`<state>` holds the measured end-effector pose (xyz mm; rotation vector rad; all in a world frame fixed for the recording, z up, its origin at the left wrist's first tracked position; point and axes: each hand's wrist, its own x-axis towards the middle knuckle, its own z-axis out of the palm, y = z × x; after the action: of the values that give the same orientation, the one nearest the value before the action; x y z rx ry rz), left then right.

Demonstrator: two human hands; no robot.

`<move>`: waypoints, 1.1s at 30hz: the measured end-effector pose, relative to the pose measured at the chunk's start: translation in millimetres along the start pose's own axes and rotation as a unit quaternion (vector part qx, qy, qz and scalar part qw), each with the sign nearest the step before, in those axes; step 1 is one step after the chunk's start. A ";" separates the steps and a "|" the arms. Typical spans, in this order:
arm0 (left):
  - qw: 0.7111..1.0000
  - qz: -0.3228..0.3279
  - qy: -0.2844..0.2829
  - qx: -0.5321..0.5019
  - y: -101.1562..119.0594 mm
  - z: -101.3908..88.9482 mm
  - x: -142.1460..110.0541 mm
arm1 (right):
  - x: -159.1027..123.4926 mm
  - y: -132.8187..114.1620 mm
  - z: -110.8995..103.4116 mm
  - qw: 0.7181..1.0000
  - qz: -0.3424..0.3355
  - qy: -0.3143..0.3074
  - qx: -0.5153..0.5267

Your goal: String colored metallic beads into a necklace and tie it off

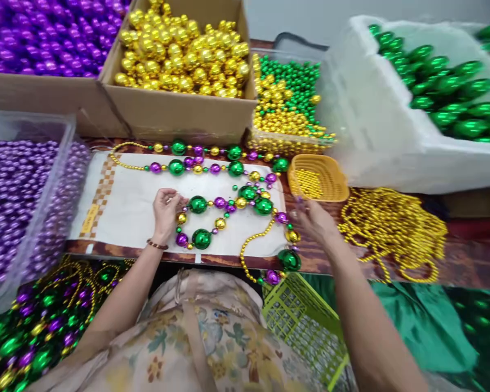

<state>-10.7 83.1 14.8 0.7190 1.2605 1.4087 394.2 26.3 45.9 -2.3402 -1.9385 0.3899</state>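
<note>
My left hand is closed in a pinch at the left end of a bead strand of green, purple and gold balls, which curves over the white cloth. The strand runs right to a large green ball and a looped chain of small gold beads. Blurred by motion, my right hand is just below the yellow basket, near a thin line from the strand; what its fingers hold does not show. Behind both hands lies another beaded strand with a gold chain end.
A white cloth covers part of the wooden table. Boxes of purple beads, gold balls and small gold and green beads line the back and left. Gold chains lie right; a foam box holds green balls. Below is a green crate.
</note>
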 end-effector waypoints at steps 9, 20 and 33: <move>1.000 0.011 0.002 0.016 -5.4 0.3 5.4 | 14.8 -143.0 -26.0 0.932 -0.331 -0.087 0.121; 1.000 0.017 -0.007 0.020 -5.6 2.0 4.9 | 57.6 -256.5 -36.5 0.900 -0.366 -0.199 -0.131; 1.000 -0.001 -0.003 0.016 -6.1 0.0 6.0 | 43.7 -260.9 -27.9 0.897 -0.345 -0.177 -0.211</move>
<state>-10.3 88.0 7.9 0.7438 1.2812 1.3861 159.1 123.3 123.9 -1.6288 -3.1131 0.3697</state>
